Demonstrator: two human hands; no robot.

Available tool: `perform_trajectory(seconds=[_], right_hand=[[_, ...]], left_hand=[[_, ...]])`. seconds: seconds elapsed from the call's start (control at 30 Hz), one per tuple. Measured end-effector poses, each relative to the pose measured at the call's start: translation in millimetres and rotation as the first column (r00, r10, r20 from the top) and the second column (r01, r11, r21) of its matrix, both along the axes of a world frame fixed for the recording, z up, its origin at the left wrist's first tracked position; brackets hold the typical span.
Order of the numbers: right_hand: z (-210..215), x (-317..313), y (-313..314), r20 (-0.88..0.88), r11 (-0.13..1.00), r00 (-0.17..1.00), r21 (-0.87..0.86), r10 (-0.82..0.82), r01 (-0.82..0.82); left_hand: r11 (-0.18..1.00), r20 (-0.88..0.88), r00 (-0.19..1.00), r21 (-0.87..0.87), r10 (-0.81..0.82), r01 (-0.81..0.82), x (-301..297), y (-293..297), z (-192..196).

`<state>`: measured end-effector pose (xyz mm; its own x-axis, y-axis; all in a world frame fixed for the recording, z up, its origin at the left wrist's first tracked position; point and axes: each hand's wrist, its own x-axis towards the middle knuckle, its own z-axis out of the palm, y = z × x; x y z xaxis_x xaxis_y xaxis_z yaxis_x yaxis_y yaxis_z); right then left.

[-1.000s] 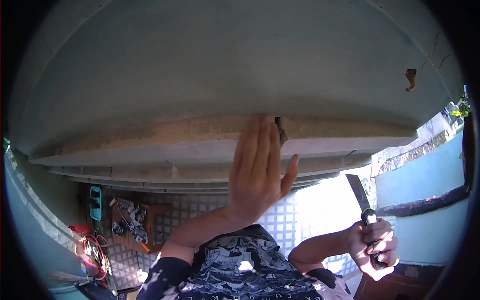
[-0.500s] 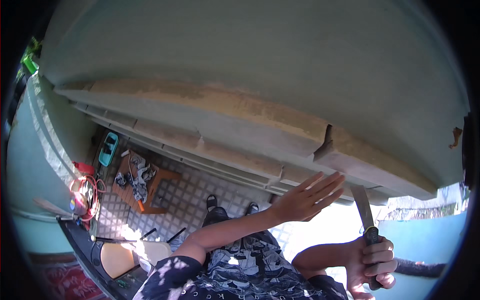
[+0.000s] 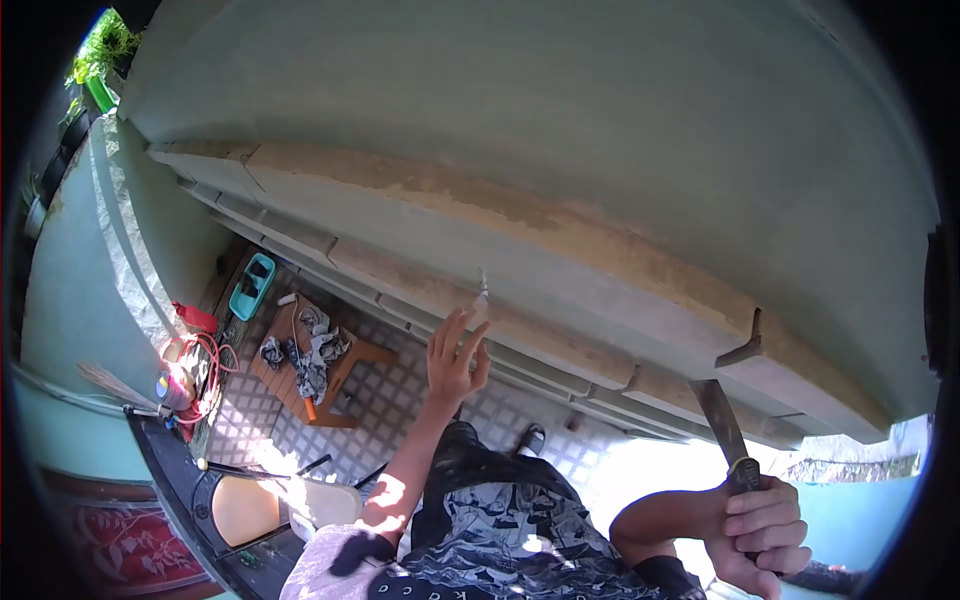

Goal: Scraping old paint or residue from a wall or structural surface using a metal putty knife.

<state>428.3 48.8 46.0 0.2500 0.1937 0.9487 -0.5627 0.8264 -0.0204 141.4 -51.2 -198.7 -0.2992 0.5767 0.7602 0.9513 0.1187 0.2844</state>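
Note:
My left hand [image 3: 455, 355] is raised with its fingers spread, just below a stepped moulding [image 3: 560, 250] where green paint is scraped off to bare tan. A small pale flake [image 3: 482, 292] sits at its fingertips; I cannot tell whether the fingers hold it. At the lower right, my right hand [image 3: 760, 525] is closed around the handle of a scraper [image 3: 722, 420]. Its flat blade points up toward the underside of the moulding, close to a cracked notch [image 3: 745, 345]. The green wall [image 3: 560, 90] fills the upper part of the view.
Far below lies a tiled floor [image 3: 400, 410] with a low wooden table [image 3: 345, 375] carrying rags, a teal box [image 3: 252, 285], a red coiled cord [image 3: 195, 355] and a chair [image 3: 250, 505]. A plant [image 3: 105, 45] stands at the top left. My shoe [image 3: 533, 438] shows below.
My left hand has come off the moulding and moved left and down, fingers still spread. The view has swung along the wall. My right hand keeps hold of the scraper.

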Motion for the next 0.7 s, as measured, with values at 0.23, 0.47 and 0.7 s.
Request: perform_trajectory(seconds=[0.23,0.47,0.7], right_hand=[[53,-73,-24,-0.124,0.943,0.973,0.298,0.193,-0.149],[33,-134,-16,-0.066,0.991,0.99,-0.034,0.125,-0.127],[36,-182,-49,-0.046,0.466,0.483,-0.355,-0.874,0.81]], left_hand=[[0.999,-0.038,0.998,-0.002,0.049,-0.049,-86,-14,-12],[0.983,-0.03,0.982,0.006,-0.186,0.186,-149,-18,-53],[0.971,-0.155,0.96,0.007,-0.234,0.238,-150,-2,-76]])
